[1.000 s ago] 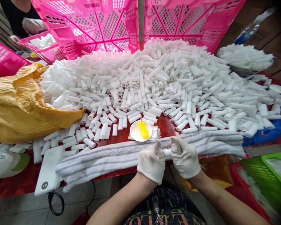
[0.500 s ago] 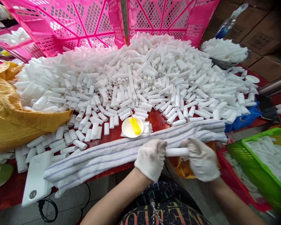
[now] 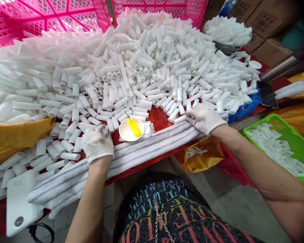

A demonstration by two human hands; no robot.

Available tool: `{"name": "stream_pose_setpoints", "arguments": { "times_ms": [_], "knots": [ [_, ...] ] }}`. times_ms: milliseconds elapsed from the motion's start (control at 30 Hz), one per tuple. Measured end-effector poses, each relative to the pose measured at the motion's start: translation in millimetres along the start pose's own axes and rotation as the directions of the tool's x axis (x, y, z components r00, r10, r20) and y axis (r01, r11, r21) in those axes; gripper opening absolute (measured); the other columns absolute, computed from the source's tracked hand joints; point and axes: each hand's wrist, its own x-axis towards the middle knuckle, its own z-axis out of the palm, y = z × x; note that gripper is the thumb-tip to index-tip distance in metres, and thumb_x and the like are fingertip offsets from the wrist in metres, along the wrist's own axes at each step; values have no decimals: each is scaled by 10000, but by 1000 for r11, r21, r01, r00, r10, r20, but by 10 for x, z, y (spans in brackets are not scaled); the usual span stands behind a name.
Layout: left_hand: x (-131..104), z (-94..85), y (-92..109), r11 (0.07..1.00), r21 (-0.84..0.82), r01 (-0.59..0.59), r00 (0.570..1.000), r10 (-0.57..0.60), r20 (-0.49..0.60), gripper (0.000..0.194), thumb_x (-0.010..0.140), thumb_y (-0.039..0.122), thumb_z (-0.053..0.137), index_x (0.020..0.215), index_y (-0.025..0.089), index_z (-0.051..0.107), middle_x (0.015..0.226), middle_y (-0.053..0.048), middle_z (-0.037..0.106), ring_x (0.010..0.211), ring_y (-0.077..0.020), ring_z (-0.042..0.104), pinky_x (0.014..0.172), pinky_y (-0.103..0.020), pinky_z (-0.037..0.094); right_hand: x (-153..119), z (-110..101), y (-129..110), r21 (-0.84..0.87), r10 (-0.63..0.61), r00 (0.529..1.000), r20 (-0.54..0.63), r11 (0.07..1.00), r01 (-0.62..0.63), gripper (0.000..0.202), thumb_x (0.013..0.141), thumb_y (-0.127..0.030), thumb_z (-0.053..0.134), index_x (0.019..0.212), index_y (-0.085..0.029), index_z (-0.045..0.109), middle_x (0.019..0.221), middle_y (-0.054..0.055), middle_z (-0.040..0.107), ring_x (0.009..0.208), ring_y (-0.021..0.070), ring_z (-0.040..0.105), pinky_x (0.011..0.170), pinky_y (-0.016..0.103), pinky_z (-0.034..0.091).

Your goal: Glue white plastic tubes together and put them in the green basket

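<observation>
My left hand [image 3: 98, 143], in a whitish glove, is at the front left of a heap of short white plastic tubes [image 3: 142, 62]. Its fingers are curled at a tube that they mostly hide. My right hand [image 3: 205, 119], gloved too, pinches the end of a white tube [image 3: 179, 119] lying beside the striped towel [image 3: 147, 145]. Between the hands stands a small white dish [image 3: 123, 130] with a yellow piece [image 3: 134, 128] in it, from which a thin stick rises.
Pink crates [image 3: 66, 20] back the heap. A white power bank [image 3: 21, 202] lies at the left, near a yellow sack [image 3: 20, 136]. Below the table edge are a yellow bag [image 3: 207, 158] with tubes and a green basket [image 3: 255, 123]. A heaped bowl [image 3: 228, 49] stands at back right.
The tube held between both hands is gone from them. My hands have parted: the left moved left to the tubes, the right forward to the towel's far edge. The view has shifted.
</observation>
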Motion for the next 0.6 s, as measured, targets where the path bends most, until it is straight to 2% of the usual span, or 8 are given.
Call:
{"name": "stream_pose_setpoints", "arguments": {
  "times_ms": [100, 233, 300, 367, 433, 500, 533, 600],
  "knots": [
    [-7, -7, 13, 1000, 9, 11, 998, -12, 65, 487, 855, 302, 575, 1317, 151, 597, 1103, -167, 627, 1067, -329, 588, 956, -438, 456, 196, 124, -44, -206, -82, 983, 167, 972, 116, 160, 756, -271, 694, 809, -131, 754, 740, 81, 624, 798, 205, 597, 724, 315, 382],
    [-17, -44, -60, 999, 32, 27, 995, -31, 99, 482, 873, 254, 529, 1334, 126, 589, 1115, -188, 627, 1067, -340, 589, 950, -456, 464, 208, 99, -74, -266, -164, 966, 200, 940, 214, 186, 743, -309, 694, 846, -163, 747, 820, 96, 665, 799, 236, 593, 745, 343, 397],
    [-28, -80, -95, 998, 52, 25, 997, -29, 78, 478, 869, 237, 512, 1328, 134, 596, 1079, -196, 619, 1044, -361, 589, 925, -482, 467, 163, 68, -96, -161, -156, 977, 149, 971, 179, 178, 749, -326, 682, 816, -170, 737, 813, 101, 676, 766, 248, 601, 733, 368, 426],
    [-53, -125, -112, 998, 63, 27, 999, -30, 40, 480, 866, 228, 500, 1328, 139, 595, 1067, -203, 601, 1042, -376, 584, 918, -501, 463, 90, 62, -199, 95, -84, 995, 53, 992, 78, 213, 772, -372, 679, 864, -184, 717, 839, 94, 697, 763, 250, 624, 725, 380, 469],
    [-101, -162, -100, 999, 21, 29, 1000, -29, 1, 463, 885, 245, 477, 1321, 143, 595, 1092, -201, 586, 1073, -373, 576, 940, -503, 456, 13, 105, -419, 434, 3, 1000, 19, 901, -11, 297, 788, -442, 698, 966, -205, 685, 916, 77, 717, 802, 240, 655, 735, 371, 516],
    [-171, -173, -58, 991, -128, 42, 999, -41, 13, 428, 915, 290, 460, 1292, 147, 603, 1137, -183, 592, 1095, -345, 585, 972, -482, 458, -26, 208, -721, 645, 8, 997, 79, 762, -57, 343, 784, -468, 722, 1007, -212, 671, 959, 64, 721, 835, 226, 671, 740, 348, 543],
    [-211, -165, -29, 969, -242, 54, 998, -46, 40, 413, 924, 312, 461, 1277, 149, 602, 1163, -171, 602, 1103, -324, 595, 988, -463, 462, -19, 281, -874, 667, -17, 992, 124, 742, -71, 324, 787, -458, 723, 991, -210, 679, 927, 56, 721, 809, 214, 671, 715, 331, 547],
    [-285, -127, 29, 871, -485, 85, 993, -33, 115, 393, 938, 344, 467, 1260, 153, 586, 1220, -147, 622, 1121, -274, 614, 1016, -414, 468, 44, 451, -1128, 582, -69, 979, 190, 811, -56, 236, 796, -404, 708, 915, -201, 699, 808, 40, 701, 706, 189, 644, 643, 310, 536]
  ]
}}
